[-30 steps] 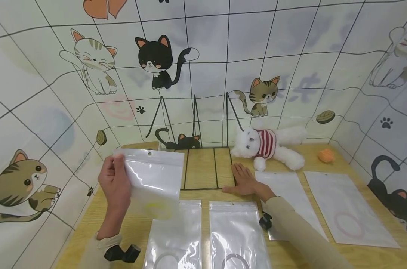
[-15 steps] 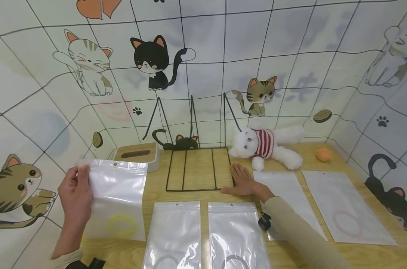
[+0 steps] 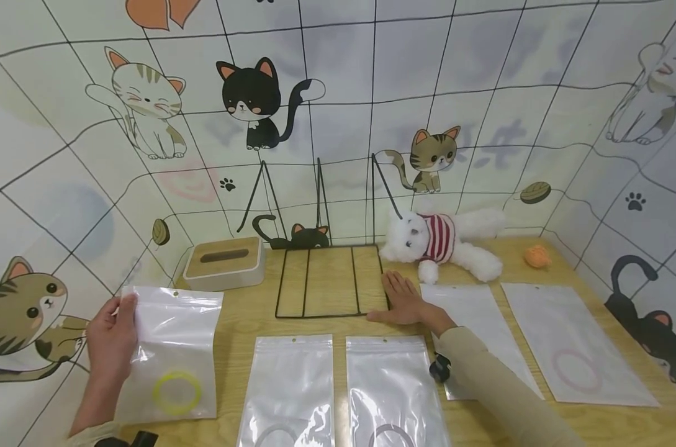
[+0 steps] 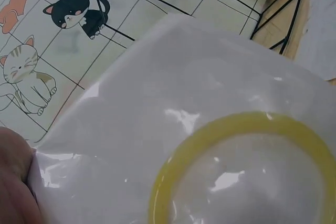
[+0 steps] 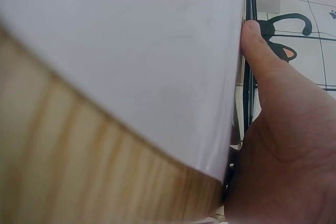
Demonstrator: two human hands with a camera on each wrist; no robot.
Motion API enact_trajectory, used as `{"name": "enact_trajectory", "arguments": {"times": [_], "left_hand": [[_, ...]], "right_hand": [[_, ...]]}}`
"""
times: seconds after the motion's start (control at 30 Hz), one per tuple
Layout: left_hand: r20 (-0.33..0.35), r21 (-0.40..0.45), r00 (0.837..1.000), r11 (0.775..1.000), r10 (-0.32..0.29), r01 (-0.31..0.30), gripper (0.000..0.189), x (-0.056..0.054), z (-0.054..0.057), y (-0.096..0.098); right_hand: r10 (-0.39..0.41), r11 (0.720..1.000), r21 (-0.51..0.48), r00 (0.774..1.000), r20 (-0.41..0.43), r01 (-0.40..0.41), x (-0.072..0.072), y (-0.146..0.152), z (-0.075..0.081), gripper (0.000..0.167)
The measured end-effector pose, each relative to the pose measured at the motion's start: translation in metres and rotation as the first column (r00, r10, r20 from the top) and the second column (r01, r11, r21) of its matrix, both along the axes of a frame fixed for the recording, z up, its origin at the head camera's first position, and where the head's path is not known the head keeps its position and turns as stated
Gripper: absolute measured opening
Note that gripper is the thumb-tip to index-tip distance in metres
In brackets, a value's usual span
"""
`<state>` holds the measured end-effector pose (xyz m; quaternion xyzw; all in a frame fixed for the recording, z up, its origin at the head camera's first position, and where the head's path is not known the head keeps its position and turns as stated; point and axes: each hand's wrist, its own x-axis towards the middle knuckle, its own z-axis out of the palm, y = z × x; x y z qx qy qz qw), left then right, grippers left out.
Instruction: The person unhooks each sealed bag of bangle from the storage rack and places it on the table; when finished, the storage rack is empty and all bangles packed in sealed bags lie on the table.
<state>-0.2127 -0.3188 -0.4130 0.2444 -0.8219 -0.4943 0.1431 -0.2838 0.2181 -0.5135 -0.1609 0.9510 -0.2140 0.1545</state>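
Note:
My left hand [image 3: 111, 347] pinches the upper left edge of a white zip bag [image 3: 172, 335], at the left side of the table. A yellow ring [image 3: 177, 392] shows near the bag's bottom; the left wrist view shows the ring [image 4: 252, 121] large and close. My right hand [image 3: 407, 302] lies with fingers extended at the right side of a black wire rack [image 3: 321, 316], fingertips right at its side wire. In the right wrist view the thumb of this hand [image 5: 294, 119] lies along the dark wire.
Two zip bags with rings, a left one [image 3: 293, 379] and a right one [image 3: 390, 379], lie in front. Two more, a near one [image 3: 477, 335] and an outer one [image 3: 567, 329], lie rightward. Behind are a tissue box [image 3: 226, 267], a plush toy [image 3: 441, 239] and an orange ball [image 3: 537, 256].
My left hand has carried the bag with the yellow ring leftward and down, away from the front of the rack, uncovering the tissue box. The right hand stays in place.

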Motion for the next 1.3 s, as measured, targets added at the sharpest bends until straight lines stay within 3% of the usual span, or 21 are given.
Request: {"name": "enact_trajectory", "arguments": {"times": [0.17, 0.43, 0.57, 0.73, 1.0, 1.1, 1.2, 1.3], "left_hand": [[0.001, -0.058, 1.000, 0.998, -0.004, 0.004, 0.056, -0.008, -0.022, -0.006], [0.094, -0.115, 0.995, 0.992, -0.040, 0.051, 0.066, -0.013, -0.058, -0.012], [0.103, -0.168, 0.993, 0.983, -0.057, 0.074, 0.063, -0.013, -0.071, -0.017], [0.155, -0.192, 0.981, 0.970, -0.118, 0.147, 0.064, -0.015, -0.083, -0.019], [0.282, -0.281, 0.943, 0.924, -0.179, 0.259, 0.070, -0.022, -0.095, -0.015], [0.279, -0.319, 0.932, 0.893, -0.231, 0.317, 0.071, -0.023, -0.098, -0.013], [0.242, -0.377, 0.934, 0.861, -0.264, 0.341, 0.070, -0.022, -0.101, -0.010], [0.237, -0.446, 0.944, 0.837, -0.231, 0.317, 0.071, -0.019, -0.103, -0.009]], "right_hand": [[0.000, 1.000, 0.001, 1.000, -0.002, 0.000, -0.001, 0.001, -0.005, 0.117], [0.001, 1.000, 0.004, 1.000, 0.007, -0.001, -0.001, -0.001, -0.004, 0.117], [-0.003, 1.000, 0.014, 1.000, 0.012, 0.003, 0.001, -0.002, -0.001, 0.117], [-0.006, 1.000, 0.008, 1.000, -0.005, 0.006, 0.003, -0.001, 0.002, 0.116], [0.006, 1.000, 0.010, 1.000, -0.012, -0.006, 0.001, -0.001, 0.000, 0.115], [0.011, 1.000, -0.003, 1.000, -0.015, -0.011, 0.001, -0.001, -0.001, 0.116], [0.006, 1.000, -0.010, 1.000, -0.023, -0.006, 0.002, -0.001, 0.001, 0.116], [0.008, 1.000, -0.012, 1.000, -0.023, -0.009, 0.003, -0.003, 0.002, 0.116]]}}
